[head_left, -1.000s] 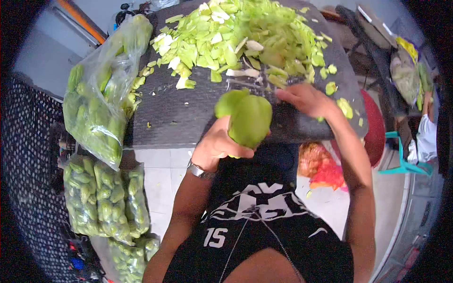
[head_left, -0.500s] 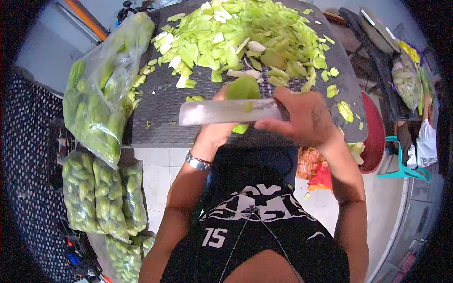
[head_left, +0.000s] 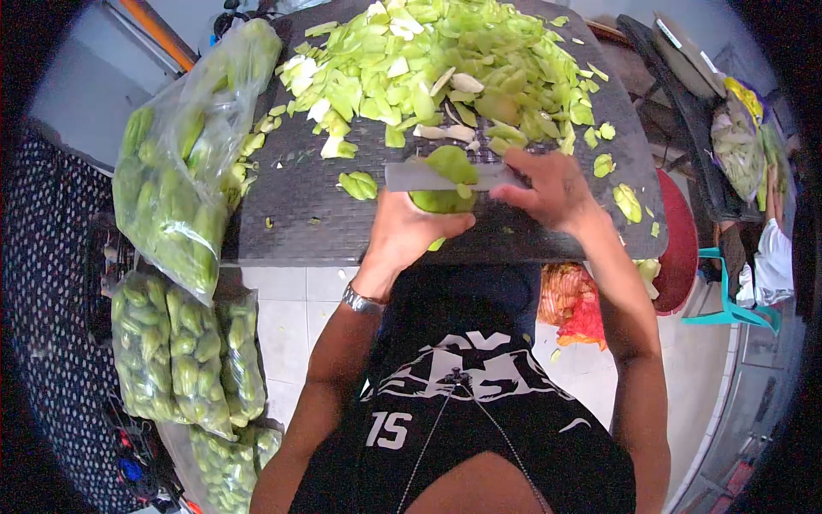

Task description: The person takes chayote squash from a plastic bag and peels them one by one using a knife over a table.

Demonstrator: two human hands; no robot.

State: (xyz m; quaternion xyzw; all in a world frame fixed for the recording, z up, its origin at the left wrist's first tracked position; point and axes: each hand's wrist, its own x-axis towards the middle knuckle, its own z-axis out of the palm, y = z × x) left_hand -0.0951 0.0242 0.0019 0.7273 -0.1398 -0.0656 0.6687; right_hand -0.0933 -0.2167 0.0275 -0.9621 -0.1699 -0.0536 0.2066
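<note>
Sitting beyond left thumb [head_left: 455,224], gripped green vegetable [head_left: 442,202]

- ok so the table [head_left: 300,214] is dead ahead, heap of slices [head_left: 445,68] on its far half, loose slices [head_left: 627,202] near the right edge
- knife [head_left: 407,177] is across the vegetable [head_left: 441,202], on this side of the heap
- 1 big bag [head_left: 184,171] at the table's left edge, veg inside
- 3 smaller bags [head_left: 195,351] below that, side by side
- net sack [head_left: 569,300] on the floor [head_left: 287,300], right of centre
- stool [head_left: 741,315] way off right
</note>
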